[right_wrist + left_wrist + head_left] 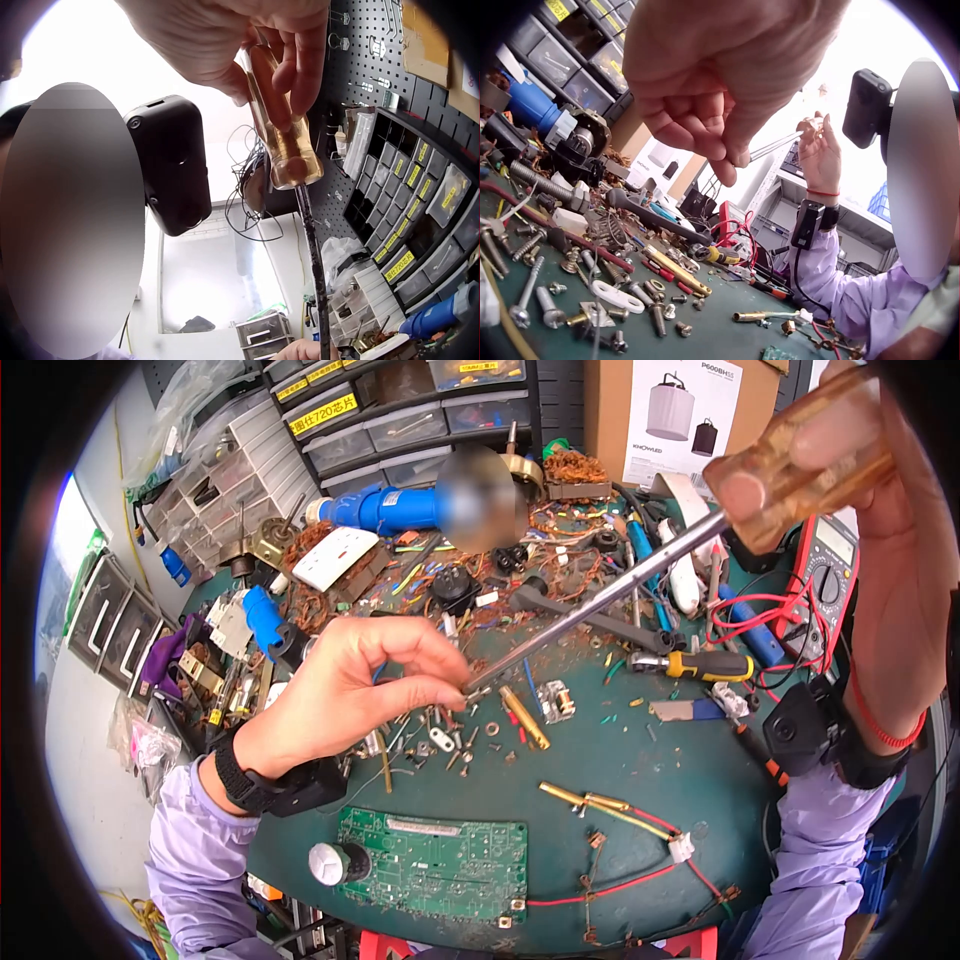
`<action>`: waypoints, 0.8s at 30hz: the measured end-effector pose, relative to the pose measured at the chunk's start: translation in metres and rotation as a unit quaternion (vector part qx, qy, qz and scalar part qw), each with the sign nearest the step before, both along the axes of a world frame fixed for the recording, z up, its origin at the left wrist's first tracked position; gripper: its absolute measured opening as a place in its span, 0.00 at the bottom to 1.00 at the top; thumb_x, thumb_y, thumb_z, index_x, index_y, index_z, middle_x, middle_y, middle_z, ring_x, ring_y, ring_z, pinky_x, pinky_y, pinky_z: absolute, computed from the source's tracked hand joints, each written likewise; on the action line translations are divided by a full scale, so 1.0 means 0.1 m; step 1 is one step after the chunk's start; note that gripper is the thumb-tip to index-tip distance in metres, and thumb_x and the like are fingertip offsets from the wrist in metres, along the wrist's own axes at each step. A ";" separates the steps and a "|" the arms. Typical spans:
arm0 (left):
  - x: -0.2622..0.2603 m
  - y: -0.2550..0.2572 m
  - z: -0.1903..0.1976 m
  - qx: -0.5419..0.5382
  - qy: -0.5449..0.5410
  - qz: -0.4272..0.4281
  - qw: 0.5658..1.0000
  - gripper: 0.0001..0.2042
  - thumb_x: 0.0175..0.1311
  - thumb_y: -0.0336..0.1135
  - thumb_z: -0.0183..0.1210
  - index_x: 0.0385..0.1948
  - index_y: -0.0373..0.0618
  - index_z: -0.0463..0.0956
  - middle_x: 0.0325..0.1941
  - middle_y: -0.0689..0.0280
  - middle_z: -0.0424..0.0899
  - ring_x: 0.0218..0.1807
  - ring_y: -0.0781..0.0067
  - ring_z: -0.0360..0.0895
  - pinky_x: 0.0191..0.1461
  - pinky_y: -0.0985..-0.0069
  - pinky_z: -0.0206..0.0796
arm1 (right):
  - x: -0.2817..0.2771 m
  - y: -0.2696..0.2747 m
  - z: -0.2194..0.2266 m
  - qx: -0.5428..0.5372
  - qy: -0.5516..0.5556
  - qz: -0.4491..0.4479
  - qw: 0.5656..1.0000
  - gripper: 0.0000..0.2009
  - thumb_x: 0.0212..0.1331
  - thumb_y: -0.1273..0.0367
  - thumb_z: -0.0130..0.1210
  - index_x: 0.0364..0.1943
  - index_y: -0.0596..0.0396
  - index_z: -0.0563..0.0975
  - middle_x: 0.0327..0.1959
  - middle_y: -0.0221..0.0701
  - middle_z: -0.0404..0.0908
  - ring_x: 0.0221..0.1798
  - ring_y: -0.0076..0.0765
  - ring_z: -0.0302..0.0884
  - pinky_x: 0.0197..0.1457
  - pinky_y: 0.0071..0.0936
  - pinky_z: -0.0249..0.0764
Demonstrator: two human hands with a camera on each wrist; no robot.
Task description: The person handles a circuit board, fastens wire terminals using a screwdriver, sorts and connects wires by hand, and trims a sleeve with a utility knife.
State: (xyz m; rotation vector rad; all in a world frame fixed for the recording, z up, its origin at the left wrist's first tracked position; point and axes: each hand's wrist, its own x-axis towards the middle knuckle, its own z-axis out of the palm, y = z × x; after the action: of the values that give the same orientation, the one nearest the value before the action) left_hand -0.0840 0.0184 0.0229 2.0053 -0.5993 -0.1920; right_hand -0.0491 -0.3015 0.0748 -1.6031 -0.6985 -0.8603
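A screwdriver with a clear amber handle (pixel 800 460) and a long metal shaft (pixel 610 595) is raised above the bench, slanting down to the left. My right hand (pixel 885 510) grips the handle; in the right wrist view, the fingers of my right hand (pixel 277 67) wrap the amber handle (pixel 289 142). At the shaft's lower end, my left hand (pixel 365 675) pinches the tip between thumb and forefinger. The left wrist view has my left hand (pixel 712 97) close up, its fingertips at the shaft's end. Screws (pixel 547 307) and small metal parts lie beneath.
A green circuit board (pixel 430 865) lies at the front, with wired brass pieces (pixel 590 800) to its right. A multimeter (pixel 825 585), a yellow-black screwdriver (pixel 705 665) and blue connectors (pixel 385 510) lie farther back. Drawer units (pixel 400 425) and a cardboard box (pixel 605 420) stand behind.
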 end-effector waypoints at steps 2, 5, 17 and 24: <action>-0.03 -0.02 0.01 0.019 -0.028 -0.004 0.999 0.05 0.58 0.23 0.62 0.35 0.35 0.78 0.32 0.64 0.84 0.36 0.78 0.81 0.42 0.80 0.71 | -0.06 -0.04 -0.04 0.003 0.004 -0.002 1.000 0.21 0.65 0.63 0.52 0.57 0.62 0.70 0.42 0.31 0.77 0.41 0.20 0.76 0.47 0.21 0.73; -0.10 -0.04 0.01 0.043 -0.058 -0.014 0.997 0.08 0.57 0.23 0.62 0.38 0.35 0.78 0.32 0.65 0.85 0.36 0.79 0.80 0.43 0.80 0.70 | -0.04 -0.13 0.01 0.007 0.005 -0.009 1.000 0.21 0.65 0.63 0.52 0.57 0.62 0.70 0.42 0.31 0.77 0.41 0.20 0.76 0.47 0.21 0.73; -0.19 0.00 0.02 0.000 0.008 -0.024 1.000 0.07 0.59 0.22 0.61 0.39 0.35 0.79 0.35 0.62 0.85 0.39 0.76 0.82 0.46 0.79 0.72 | -0.19 0.08 0.05 0.061 -0.034 0.004 0.998 0.21 0.66 0.63 0.51 0.57 0.62 0.70 0.42 0.30 0.76 0.41 0.19 0.76 0.48 0.21 0.72; -0.18 0.02 -0.01 0.048 -0.021 -0.022 0.998 0.10 0.60 0.23 0.60 0.44 0.37 0.77 0.36 0.62 0.86 0.42 0.76 0.83 0.47 0.78 0.73 | -0.21 0.00 0.10 0.019 0.007 0.037 0.999 0.16 0.66 0.65 0.52 0.51 0.63 0.72 0.43 0.31 0.77 0.45 0.21 0.79 0.47 0.19 0.74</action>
State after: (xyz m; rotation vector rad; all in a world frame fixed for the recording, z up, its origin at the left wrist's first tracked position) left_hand -0.1015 0.0204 0.0220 2.0950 -0.6738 -0.2093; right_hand -0.0700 -0.3018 0.0844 -1.5389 -0.7230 -0.8022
